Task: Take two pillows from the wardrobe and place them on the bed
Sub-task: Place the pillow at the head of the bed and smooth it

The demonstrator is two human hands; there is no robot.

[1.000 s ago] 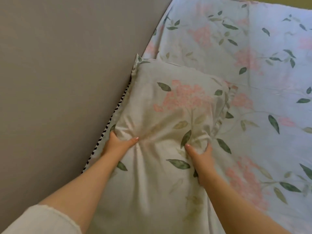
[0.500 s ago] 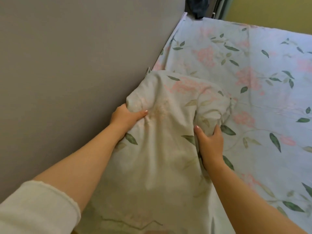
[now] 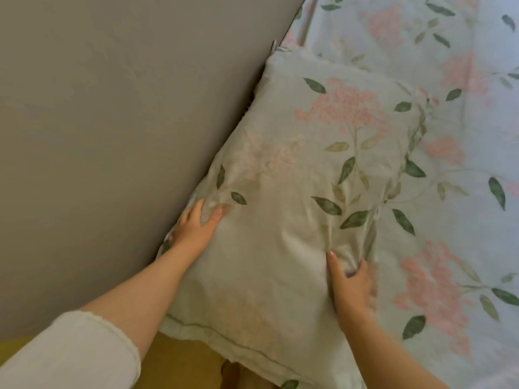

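Observation:
A pillow (image 3: 295, 169) in a pale cover printed with pink flowers and green leaves lies flat on the bed (image 3: 460, 153), its left side against the grey headboard. My left hand (image 3: 196, 226) grips the pillow's left edge by the headboard, thumb on top. My right hand (image 3: 351, 284) pinches a fold of the cover at the pillow's right side. The bed sheet carries the same floral print. No second pillow is in view.
The grey headboard (image 3: 112, 136) fills the left half of the view. A strip of yellow floor (image 3: 179, 363) shows below the pillow's near edge, which overhangs the bed side.
The pillow, lifted and bunched up half a second ago, has come back down flat on the bed against the headboard. Both hands kept hold of its sides and moved with it.

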